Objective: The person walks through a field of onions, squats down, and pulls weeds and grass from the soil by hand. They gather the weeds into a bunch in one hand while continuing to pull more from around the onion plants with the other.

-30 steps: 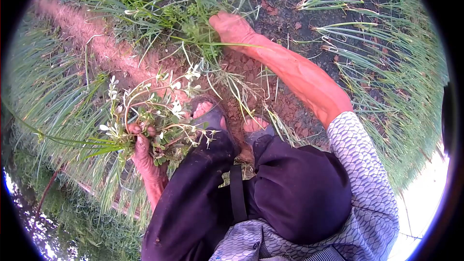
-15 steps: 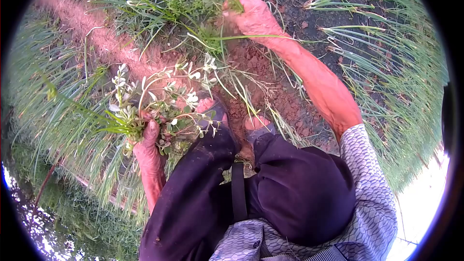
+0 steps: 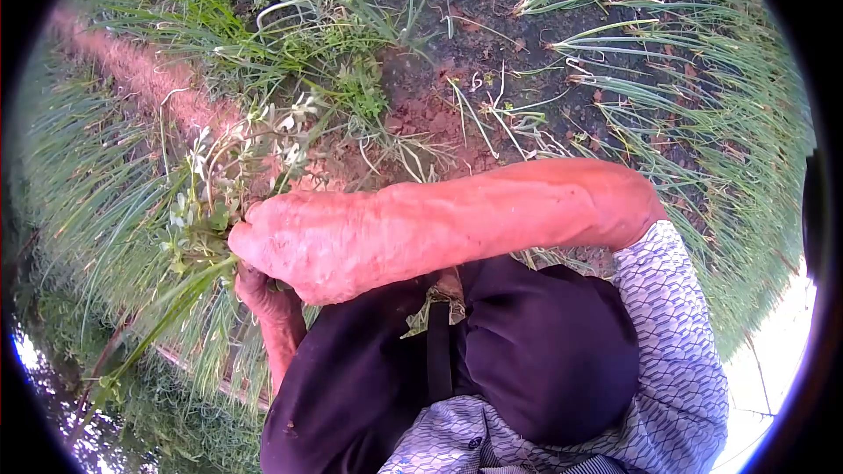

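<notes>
My left hand (image 3: pixel 269 300), partly hidden beneath the other hand, is closed around a bunch of leafy weeds (image 3: pixel 209 202) beside my left knee. Pale-leaved stems stick up and forward out of that bunch. Across my lap reaches my right arm, and my right hand (image 3: pixel 303 241) lies over the left one with its fingers closed. Long green grass blades (image 3: pixel 176 300) come out from under its fingertips and trail down to the left. Where the two hands meet, the exact grip is hidden.
Rows of onion-like green plants (image 3: pixel 711 96) grow on the right, with more rows (image 3: pixel 97 167) on the left. Low green weeds (image 3: pixel 334 61) stand ahead beside reddish bare soil (image 3: pixel 430 110). My dark-trousered knees (image 3: pixel 544 342) are bent below my arm.
My right hand has swung from the weeds ahead back across to my left hand, carrying green grass. The bunch in my left hand has shifted slightly left.
</notes>
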### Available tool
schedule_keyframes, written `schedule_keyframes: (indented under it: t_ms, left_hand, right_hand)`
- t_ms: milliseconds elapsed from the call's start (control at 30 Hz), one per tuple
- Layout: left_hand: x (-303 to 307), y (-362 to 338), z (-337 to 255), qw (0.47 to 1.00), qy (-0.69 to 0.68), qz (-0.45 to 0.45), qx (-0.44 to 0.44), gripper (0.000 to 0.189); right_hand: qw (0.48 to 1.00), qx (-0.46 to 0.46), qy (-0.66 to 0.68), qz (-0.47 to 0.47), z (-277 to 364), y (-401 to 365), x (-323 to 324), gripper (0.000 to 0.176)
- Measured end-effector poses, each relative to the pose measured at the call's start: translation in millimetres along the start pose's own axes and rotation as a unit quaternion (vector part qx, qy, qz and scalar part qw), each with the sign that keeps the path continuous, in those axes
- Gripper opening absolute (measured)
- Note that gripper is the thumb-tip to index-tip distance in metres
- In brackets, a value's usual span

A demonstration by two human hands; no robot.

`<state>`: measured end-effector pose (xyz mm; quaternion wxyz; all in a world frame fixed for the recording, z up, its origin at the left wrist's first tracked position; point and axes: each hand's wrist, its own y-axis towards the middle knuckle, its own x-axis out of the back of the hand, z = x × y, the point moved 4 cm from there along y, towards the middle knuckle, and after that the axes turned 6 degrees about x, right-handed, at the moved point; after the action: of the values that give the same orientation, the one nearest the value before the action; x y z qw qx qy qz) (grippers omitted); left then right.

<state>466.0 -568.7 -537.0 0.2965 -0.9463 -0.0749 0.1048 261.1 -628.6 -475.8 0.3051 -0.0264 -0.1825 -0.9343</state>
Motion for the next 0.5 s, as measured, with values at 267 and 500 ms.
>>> schedule_keyframes:
  t_ms: [267, 500]
  left_hand:
    - [-1.5, 0.3, -55.3, 0.959, -0.244, 0.094, -0.110, 0.039]
    - [28.9, 5.9, -53.9, 0.953, -0.268, 0.099, -0.105, 0.037]
  right_hand:
    - [0.913, -0.395, 0.101, 0.014, -41.0, -80.5, 148.7, 0.014]
    - [0.865, -0.326, -0.367, -0.100, -193.4, -147.9, 118.9, 0.022]
